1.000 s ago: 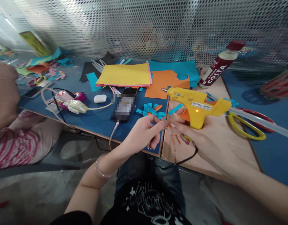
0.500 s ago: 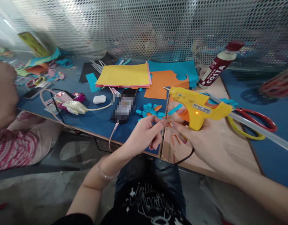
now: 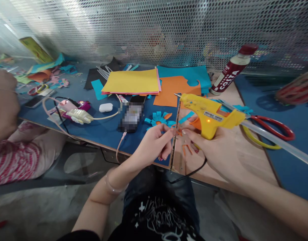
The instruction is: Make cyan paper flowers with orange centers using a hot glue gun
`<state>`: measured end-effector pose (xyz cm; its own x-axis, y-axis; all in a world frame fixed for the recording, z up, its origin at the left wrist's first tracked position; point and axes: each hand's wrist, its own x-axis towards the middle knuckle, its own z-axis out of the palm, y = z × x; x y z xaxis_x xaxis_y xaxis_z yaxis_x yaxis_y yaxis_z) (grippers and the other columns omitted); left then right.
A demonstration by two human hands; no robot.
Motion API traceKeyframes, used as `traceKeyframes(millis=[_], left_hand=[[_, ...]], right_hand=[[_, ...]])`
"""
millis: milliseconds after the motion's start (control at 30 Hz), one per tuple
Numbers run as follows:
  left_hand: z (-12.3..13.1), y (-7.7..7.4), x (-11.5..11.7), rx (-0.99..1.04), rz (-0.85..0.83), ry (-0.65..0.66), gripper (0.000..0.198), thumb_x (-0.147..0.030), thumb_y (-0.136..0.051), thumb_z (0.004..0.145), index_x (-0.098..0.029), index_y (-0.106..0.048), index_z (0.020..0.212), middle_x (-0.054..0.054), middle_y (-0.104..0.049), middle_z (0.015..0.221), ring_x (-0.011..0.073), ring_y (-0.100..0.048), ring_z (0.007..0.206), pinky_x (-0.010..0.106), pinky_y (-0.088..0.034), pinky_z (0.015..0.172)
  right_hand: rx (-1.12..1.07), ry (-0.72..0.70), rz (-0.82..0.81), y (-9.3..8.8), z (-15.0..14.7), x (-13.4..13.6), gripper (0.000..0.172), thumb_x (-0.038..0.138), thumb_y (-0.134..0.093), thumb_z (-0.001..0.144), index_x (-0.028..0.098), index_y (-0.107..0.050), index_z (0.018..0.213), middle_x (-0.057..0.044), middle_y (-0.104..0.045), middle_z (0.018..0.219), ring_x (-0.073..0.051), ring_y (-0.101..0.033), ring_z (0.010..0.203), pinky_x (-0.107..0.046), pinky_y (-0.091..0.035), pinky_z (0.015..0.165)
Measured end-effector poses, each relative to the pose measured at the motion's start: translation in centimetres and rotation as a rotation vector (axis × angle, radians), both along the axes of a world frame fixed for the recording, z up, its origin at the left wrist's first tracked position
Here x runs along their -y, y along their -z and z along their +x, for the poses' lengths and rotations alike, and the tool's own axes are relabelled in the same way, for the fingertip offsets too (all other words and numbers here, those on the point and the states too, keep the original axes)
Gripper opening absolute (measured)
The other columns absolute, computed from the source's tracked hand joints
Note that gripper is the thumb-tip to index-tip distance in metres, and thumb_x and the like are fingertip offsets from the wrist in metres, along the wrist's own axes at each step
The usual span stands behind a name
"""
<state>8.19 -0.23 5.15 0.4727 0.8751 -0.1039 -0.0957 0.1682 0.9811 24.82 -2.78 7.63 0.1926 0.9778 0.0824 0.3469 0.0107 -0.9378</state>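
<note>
The left hand (image 3: 156, 144) and right hand (image 3: 216, 147) are pinching a small orange paper piece (image 3: 179, 132) where their fingertips nearly meet, the right also gripping a yellow glue gun (image 3: 201, 108), while a blue paper flower (image 3: 156, 117) is lying on the desk (image 3: 134, 142) just beyond the left.

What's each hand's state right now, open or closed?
Left hand: closed, pinching a small orange paper piece.
Right hand: closed, holding the yellow glue gun.

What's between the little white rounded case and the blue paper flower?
In the head view, a black rectangular phone lies between the white rounded case and the blue paper flower.
</note>
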Motion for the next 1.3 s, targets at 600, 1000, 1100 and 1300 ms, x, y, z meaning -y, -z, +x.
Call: traceKeyframes(millis=[600, 1000, 1100, 1300], left_hand=[[0.0, 0.3, 0.1, -0.007, 0.096, -0.025, 0.023, -0.038, -0.052, 0.098, -0.022, -0.045, 0.083, -0.012, -0.049, 0.035, 0.0025, -0.035, 0.026, 0.012, -0.022, 0.033], [-0.4, 0.3, 0.1, -0.022, 0.110, -0.034, 0.023, -0.038, -0.053, 0.098, -0.022, -0.046, 0.083, -0.011, -0.049, 0.035, 0.0028, -0.034, 0.026, 0.013, -0.021, 0.033], [-0.2, 0.5, 0.2, -0.035, 0.121, -0.031, 0.024, -0.039, -0.053, 0.097, -0.021, -0.046, 0.083, -0.011, -0.049, 0.035, 0.0027, -0.036, 0.026, 0.012, -0.022, 0.033], [-0.3, 0.5, 0.3, -0.063, 0.097, -0.009, 0.024, -0.039, -0.052, 0.098, -0.022, -0.045, 0.083, -0.012, -0.049, 0.034, 0.0027, -0.035, 0.025, 0.011, -0.022, 0.032]], right_hand=[[-0.128, -0.212, -0.016, 1.5, 0.8, -0.4, 0.020, 0.042, -0.072, 0.081, 0.024, -0.069, 0.090, -0.003, -0.073, 0.083, -0.026, -0.069, 0.094, -0.039, -0.056, 0.083], [-0.163, -0.223, -0.040, 1.6, 0.8, -0.6, 0.026, 0.042, -0.072, 0.081, 0.026, -0.066, 0.101, -0.004, -0.073, 0.106, -0.026, -0.066, 0.106, -0.040, -0.054, 0.093], [-0.180, -0.223, -0.055, 1.8, 0.8, -0.6, 0.022, 0.041, -0.071, 0.081, 0.025, -0.067, 0.096, -0.005, -0.074, 0.102, -0.025, -0.068, 0.097, -0.041, -0.056, 0.087], [-0.060, -0.138, -0.074, 0.6, 0.3, -0.4, 0.021, 0.037, -0.076, 0.072, 0.022, -0.069, 0.086, -0.004, -0.075, 0.089, -0.023, -0.069, 0.081, -0.035, -0.057, 0.071]])
